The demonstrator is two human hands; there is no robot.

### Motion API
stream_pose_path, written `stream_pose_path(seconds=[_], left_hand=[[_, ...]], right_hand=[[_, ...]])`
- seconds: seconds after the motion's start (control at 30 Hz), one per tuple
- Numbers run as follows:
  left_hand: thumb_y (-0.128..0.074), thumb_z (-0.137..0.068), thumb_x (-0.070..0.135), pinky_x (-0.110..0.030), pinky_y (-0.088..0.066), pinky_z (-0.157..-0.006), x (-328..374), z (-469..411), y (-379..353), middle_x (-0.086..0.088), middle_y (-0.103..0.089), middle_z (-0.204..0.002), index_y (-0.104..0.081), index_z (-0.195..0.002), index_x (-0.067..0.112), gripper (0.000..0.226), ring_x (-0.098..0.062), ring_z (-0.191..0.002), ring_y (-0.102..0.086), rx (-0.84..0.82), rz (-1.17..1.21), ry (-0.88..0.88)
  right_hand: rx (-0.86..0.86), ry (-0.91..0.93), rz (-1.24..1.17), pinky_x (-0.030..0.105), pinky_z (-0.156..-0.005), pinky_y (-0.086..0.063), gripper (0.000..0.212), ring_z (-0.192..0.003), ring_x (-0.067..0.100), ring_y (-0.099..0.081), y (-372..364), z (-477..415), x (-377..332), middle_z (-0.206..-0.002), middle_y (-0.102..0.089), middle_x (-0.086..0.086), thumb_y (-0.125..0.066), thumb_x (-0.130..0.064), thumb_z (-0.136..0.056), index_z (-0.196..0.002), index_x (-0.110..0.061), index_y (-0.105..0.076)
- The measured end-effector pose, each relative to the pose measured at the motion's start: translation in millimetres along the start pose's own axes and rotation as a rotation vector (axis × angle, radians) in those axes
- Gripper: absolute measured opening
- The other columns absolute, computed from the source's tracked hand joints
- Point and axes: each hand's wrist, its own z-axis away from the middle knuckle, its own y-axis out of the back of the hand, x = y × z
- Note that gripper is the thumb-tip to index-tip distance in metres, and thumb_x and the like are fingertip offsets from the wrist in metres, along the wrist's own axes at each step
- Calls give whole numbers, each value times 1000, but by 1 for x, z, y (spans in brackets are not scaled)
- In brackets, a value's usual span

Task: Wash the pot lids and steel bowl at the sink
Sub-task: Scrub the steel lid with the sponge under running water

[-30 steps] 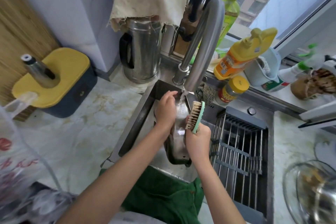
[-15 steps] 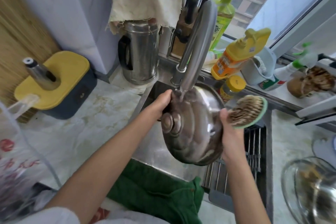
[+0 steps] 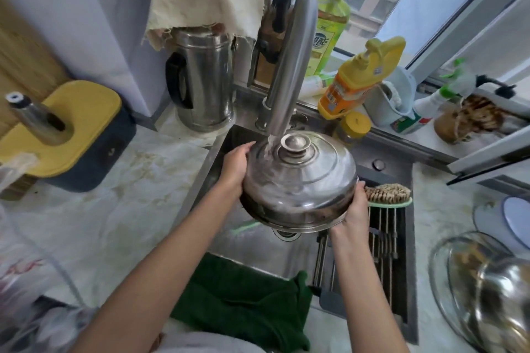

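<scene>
Head view: a steel pot lid (image 3: 301,189) is being held dome up over the sink (image 3: 246,249), its knob (image 3: 295,144) on top, directly under the tap (image 3: 292,66).
Water: the stream (image 3: 271,145) is landing just beside the knob and sheeting down the dome's left side.
Left hand (image 3: 235,169): its fingers are curling round the lid's left rim, gripping it.
Right hand (image 3: 355,209): it is gripping the near-right rim, thumb on top. A scrubbing brush (image 3: 387,195) is sticking out of the same hand, bristles up. The fingers themselves are hidden.
Change: a second ago the lid was standing edge-on under the tap. It has since been turning over, dome upward.
Meaning: the outer face is probably getting its rinse, so this lid is nearing done.
Waiting: a glass lid (image 3: 447,275) is lying on the worktop (image 3: 114,209) at the right, over what looks like the steel bowl (image 3: 513,309).
</scene>
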Motion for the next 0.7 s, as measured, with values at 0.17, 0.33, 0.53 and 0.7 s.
stream_pose_path(seconds=[0.17, 0.33, 0.53, 0.7], left_hand=[[-35, -98, 11, -36, -28, -116, -25, 72, -27, 4, -44, -146, -44, -143, 16, 46, -13, -135, -40, 227, -87, -215], [-44, -94, 19, -41, -47, -102, -7, 12, 10, -7, -68, -117, -66, -121, 13, 35, -23, -108, -63, 196, 31, 87], [-31, -102, 26, -37, -13, -121, -23, 57, 2, 3, -21, -159, -27, -152, 19, 50, -19, -147, -17, 178, -413, -214], [5, -97, 46, -32, 14, -117, -47, 117, -16, 11, 16, -157, 11, -148, 25, 56, -2, -143, 21, -83, -1163, -754]], right_hand=[[61, 3, -30, 34, -76, -50, 32, -84, 16, -61, -5, -2, 6, -119, -62, 7, -42, -46, -100, -99, -19, -59], [53, -38, 28, 43, -88, -50, 33, -90, 20, -63, -11, 2, 20, -105, -66, 5, -48, -50, -95, -100, -19, -60], [109, -8, 49, 46, -96, -50, 31, -98, 22, -65, -24, -3, 31, -106, -68, 3, -56, -51, -91, -97, -21, -60], [107, 75, 282, 25, -72, -53, 38, -82, 12, -65, -36, 3, 44, -95, -67, 1, -57, -48, -91, -104, -12, -61]])
